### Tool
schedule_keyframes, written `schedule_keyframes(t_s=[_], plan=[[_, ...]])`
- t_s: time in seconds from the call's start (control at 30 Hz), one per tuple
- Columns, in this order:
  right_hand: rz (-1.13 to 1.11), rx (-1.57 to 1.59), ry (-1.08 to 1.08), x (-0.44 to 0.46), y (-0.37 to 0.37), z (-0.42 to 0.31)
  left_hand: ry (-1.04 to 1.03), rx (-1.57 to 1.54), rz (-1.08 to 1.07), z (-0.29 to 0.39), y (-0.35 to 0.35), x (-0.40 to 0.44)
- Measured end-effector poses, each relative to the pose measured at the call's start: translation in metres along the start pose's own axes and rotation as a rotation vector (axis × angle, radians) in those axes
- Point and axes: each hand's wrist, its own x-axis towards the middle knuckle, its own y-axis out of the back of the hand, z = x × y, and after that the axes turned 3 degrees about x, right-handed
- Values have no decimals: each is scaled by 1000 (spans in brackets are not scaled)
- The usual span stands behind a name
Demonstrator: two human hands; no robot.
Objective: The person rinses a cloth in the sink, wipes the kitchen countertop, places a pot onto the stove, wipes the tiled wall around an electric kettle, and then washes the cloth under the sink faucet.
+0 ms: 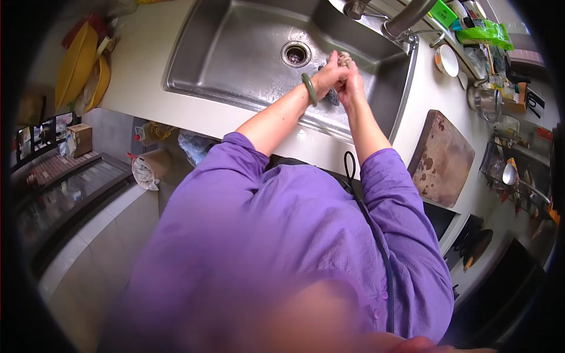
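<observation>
Both hands are together over the right part of a steel sink [247, 65], to the right of its drain [296, 54]. My left hand [329, 77], with a green bangle at the wrist, has its fingers pressed against my right hand [351, 83]. A pale, beige bunched thing [344, 58] shows at the fingertips, held between the two hands; I cannot make out what it is. Just under the hands, a dark grey, speckled thing [333, 97] lies in the sink, partly hidden by them.
The faucet [406, 20] stands at the sink's back right. On the right counter are a white bowl [447, 60], a brown board [441, 159] and a glass pot [485, 101]. Yellow basins [76, 65] stand at left. Below the counter is a bin [151, 169].
</observation>
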Motion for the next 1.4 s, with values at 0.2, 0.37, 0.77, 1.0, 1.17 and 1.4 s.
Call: schedule_keyframes(t_s=[0.2, 0.37, 0.77, 1.0, 1.17, 1.4], plan=[[-239, -60, -337, -8, 9, -30, -1114, 1743, -70, 69, 17, -29], [77, -589, 228, -2, -11, -7, -461, 1488, -104, 59, 18, -1], [210, -1200, 847, -23, -35, -1, 269, 498, -421, 53, 49, 18], [254, -753, 252, 19, -8, -31, 54, 419, -379, 68, 44, -8], [-171, -340, -336, -6, -23, -30, -1150, 1388, -173, 50, 36, -15], [236, -1431, 556, -20, -37, -13, -548, 1423, 23, 49, 34, -9]])
